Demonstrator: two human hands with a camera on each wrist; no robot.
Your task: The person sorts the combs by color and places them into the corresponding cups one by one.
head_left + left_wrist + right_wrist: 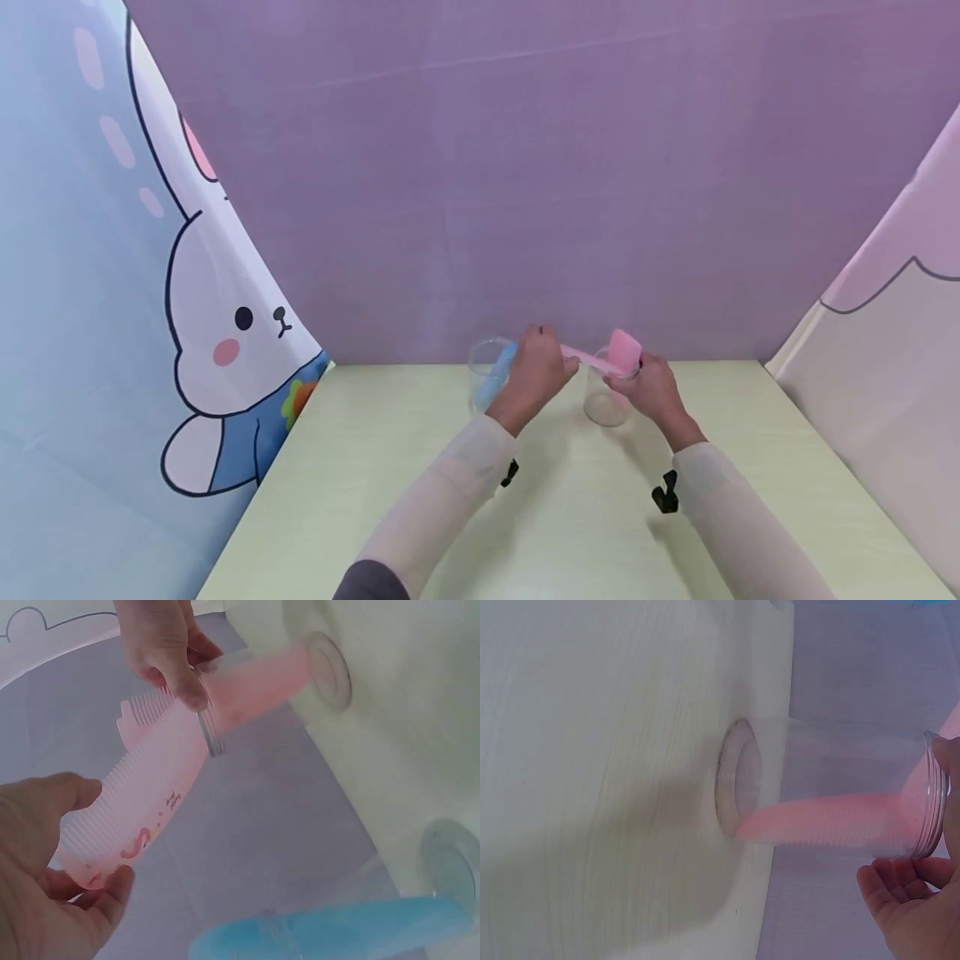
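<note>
My left hand [536, 371] grips one end of a pink comb [150, 810] with a flamingo print. Its other end reaches the mouth of a clear jar [840, 765], which stands upright on the table. My right hand [652, 387] holds that jar by its rim, thumb on one side and fingers on the other. A second pink comb [825, 817] leans inside the jar, its upper end sticking out above the rim. Left of my left hand, a blue comb [497, 377] leans in another clear jar [480, 358], partly hidden behind the hand in the head view.
Both jars stand near the back edge of the pale table [600, 517]. A purple cloth wall [562, 183] rises right behind them. Printed cloth panels close off the sides, with a rabbit [202, 300] on the left one.
</note>
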